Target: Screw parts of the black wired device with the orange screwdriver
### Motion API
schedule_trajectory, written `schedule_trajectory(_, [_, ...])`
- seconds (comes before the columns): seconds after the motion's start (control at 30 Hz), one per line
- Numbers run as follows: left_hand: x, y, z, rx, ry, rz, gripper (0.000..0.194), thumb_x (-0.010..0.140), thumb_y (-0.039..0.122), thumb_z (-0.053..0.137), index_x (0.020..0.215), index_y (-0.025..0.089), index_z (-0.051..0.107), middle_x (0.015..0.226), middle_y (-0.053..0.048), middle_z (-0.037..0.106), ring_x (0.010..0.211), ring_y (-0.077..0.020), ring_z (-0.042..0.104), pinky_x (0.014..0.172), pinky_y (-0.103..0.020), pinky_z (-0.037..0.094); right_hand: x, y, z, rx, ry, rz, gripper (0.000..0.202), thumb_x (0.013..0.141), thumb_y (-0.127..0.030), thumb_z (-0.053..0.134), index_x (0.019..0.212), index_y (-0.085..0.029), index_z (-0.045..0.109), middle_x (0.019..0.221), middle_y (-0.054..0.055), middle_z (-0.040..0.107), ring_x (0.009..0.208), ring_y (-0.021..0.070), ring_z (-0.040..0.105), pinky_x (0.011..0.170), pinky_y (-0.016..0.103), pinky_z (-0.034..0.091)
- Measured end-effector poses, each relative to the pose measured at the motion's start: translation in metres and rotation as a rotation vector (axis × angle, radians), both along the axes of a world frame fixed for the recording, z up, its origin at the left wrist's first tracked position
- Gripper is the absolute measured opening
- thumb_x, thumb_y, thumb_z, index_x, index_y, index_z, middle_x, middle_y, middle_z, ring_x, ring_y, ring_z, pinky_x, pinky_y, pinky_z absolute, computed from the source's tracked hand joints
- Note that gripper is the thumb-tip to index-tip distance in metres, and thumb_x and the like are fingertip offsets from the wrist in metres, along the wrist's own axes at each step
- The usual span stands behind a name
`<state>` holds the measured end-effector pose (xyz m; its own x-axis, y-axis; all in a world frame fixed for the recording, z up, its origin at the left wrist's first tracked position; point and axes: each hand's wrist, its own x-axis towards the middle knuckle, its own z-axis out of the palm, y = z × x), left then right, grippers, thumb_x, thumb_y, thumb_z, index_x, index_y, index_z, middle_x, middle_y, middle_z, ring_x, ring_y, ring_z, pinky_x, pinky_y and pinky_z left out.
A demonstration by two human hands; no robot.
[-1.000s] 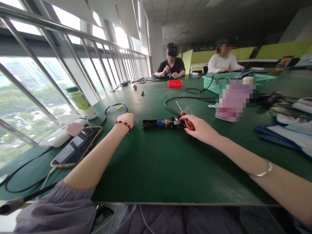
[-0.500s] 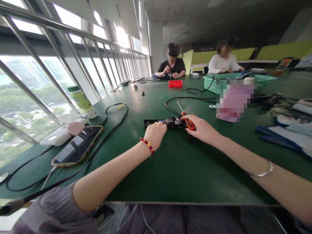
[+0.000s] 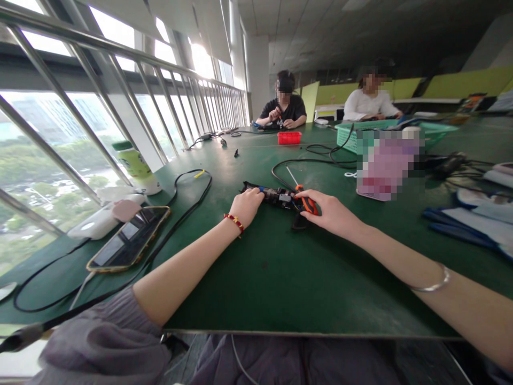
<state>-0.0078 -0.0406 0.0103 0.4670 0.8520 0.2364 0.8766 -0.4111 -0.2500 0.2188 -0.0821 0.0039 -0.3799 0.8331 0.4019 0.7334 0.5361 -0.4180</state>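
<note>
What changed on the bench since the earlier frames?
The left hand moved right and took hold of the black device near its left end; that end swung away from the wearer. The right hand still holds the screwdriver. Phone and red bin stayed put.

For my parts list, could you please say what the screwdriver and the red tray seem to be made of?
Screwdriver: silvery, bright shaft, so likely polished metal; orange-and-black handle, probably smooth plastic, perhaps part rubber. Red tray: probably plastic with a slight gloss, judging by its bright, even colour.
</note>
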Motion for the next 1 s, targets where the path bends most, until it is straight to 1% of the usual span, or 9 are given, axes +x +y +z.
schedule_trajectory(0.1, [0.001, -0.004, 0.001, -0.009, 0.012, 0.0, 0.024, 0.086, 0.007, 0.038, 0.097, 0.015, 0.058, 0.104, -0.011, 0.057, 0.099, -0.0227, 0.056, 0.069, -0.03, 0.051, 0.001, 0.0, 0.0, 0.002, -0.023, 0.009, 0.04, 0.076, -0.026, 0.056, 0.116, -0.023, 0.052, 0.118, 0.006, 0.059, 0.096, 0.0208, 0.061, 0.085, 0.036, 0.048])
schedule_trajectory(0.23, [0.007, -0.018, 0.005, -0.018, 0.033, -0.019, 0.024, 0.085, 0.006, 0.038, 0.097, 0.015, 0.057, 0.104, -0.011, 0.057, 0.097, -0.0219, 0.056, 0.069, -0.03, 0.051, 0.003, 0.002, -0.001, 0.007, -0.058, 0.015, 0.043, 0.076, -0.025, 0.055, 0.118, -0.023, 0.051, 0.123, 0.006, 0.057, 0.101, 0.0223, 0.06, 0.089, 0.038, 0.047])
schedule_trajectory(0.3, [0.011, -0.024, 0.005, -0.022, 0.031, -0.076, 0.022, 0.086, 0.007, 0.038, 0.096, 0.016, 0.056, 0.103, -0.01, 0.057, 0.097, -0.0221, 0.055, 0.068, -0.03, 0.05, 0.004, 0.003, -0.002, 0.009, -0.069, 0.021, 0.044, 0.076, -0.024, 0.055, 0.119, -0.023, 0.05, 0.125, 0.005, 0.056, 0.103, 0.0229, 0.059, 0.09, 0.038, 0.047])
schedule_trajectory(0.43, [0.018, -0.027, 0.0, -0.034, -0.032, -0.267, 0.021, 0.086, 0.01, 0.039, 0.096, 0.017, 0.055, 0.102, -0.008, 0.059, 0.096, -0.0194, 0.055, 0.073, -0.028, 0.049, 0.003, 0.005, -0.004, 0.014, -0.072, 0.032, 0.045, 0.076, -0.023, 0.054, 0.121, -0.022, 0.05, 0.126, 0.006, 0.055, 0.106, 0.0231, 0.058, 0.092, 0.039, 0.046])
schedule_trajectory(0.53, [0.019, -0.023, -0.006, -0.049, -0.143, -0.354, 0.018, 0.084, 0.01, 0.042, 0.093, 0.018, 0.056, 0.097, -0.005, 0.06, 0.091, -0.0167, 0.056, 0.078, -0.027, 0.047, 0.004, 0.005, -0.004, 0.016, -0.076, 0.032, 0.046, 0.075, -0.023, 0.054, 0.121, -0.022, 0.05, 0.127, 0.006, 0.054, 0.106, 0.0233, 0.058, 0.091, 0.039, 0.046])
schedule_trajectory(0.67, [0.015, -0.016, -0.01, -0.05, -0.397, -0.391, 0.009, 0.08, 0.014, 0.05, 0.085, 0.019, 0.056, 0.089, -0.002, 0.061, 0.086, -0.0141, 0.056, 0.076, -0.025, 0.046, 0.005, 0.003, -0.002, 0.025, -0.065, 0.046, 0.043, 0.076, -0.024, 0.054, 0.119, -0.022, 0.052, 0.124, 0.006, 0.056, 0.103, 0.0227, 0.059, 0.091, 0.039, 0.047])
schedule_trajectory(0.83, [0.01, -0.008, -0.009, 0.07, -0.701, -0.37, 0.007, 0.081, 0.017, 0.051, 0.084, 0.018, 0.058, 0.085, -0.002, 0.062, 0.082, -0.0129, 0.057, 0.076, -0.024, 0.047, 0.004, 0.001, 0.002, 0.032, -0.034, 0.104, 0.035, 0.077, -0.022, 0.052, 0.112, -0.022, 0.056, 0.116, 0.004, 0.061, 0.097, 0.0189, 0.062, 0.09, 0.034, 0.047])
schedule_trajectory(0.9, [0.01, -0.006, -0.01, 0.068, -0.778, -0.352, 0.007, 0.079, 0.015, 0.053, 0.083, 0.017, 0.058, 0.081, -0.001, 0.062, 0.078, -0.0124, 0.058, 0.073, -0.024, 0.047, 0.004, 0.0, 0.003, 0.035, -0.038, 0.126, 0.035, 0.078, -0.022, 0.051, 0.112, -0.021, 0.056, 0.116, 0.004, 0.061, 0.096, 0.0183, 0.062, 0.089, 0.034, 0.047])
schedule_trajectory(1.0, [0.01, -0.002, -0.013, 0.055, -0.834, -0.355, 0.012, 0.078, 0.013, 0.054, 0.088, 0.017, 0.059, 0.081, -0.001, 0.064, 0.076, -0.0121, 0.059, 0.071, -0.024, 0.049, 0.003, -0.002, 0.004, 0.037, -0.056, 0.139, 0.035, 0.078, -0.022, 0.051, 0.113, -0.021, 0.056, 0.116, 0.004, 0.061, 0.096, 0.0184, 0.062, 0.089, 0.034, 0.047])
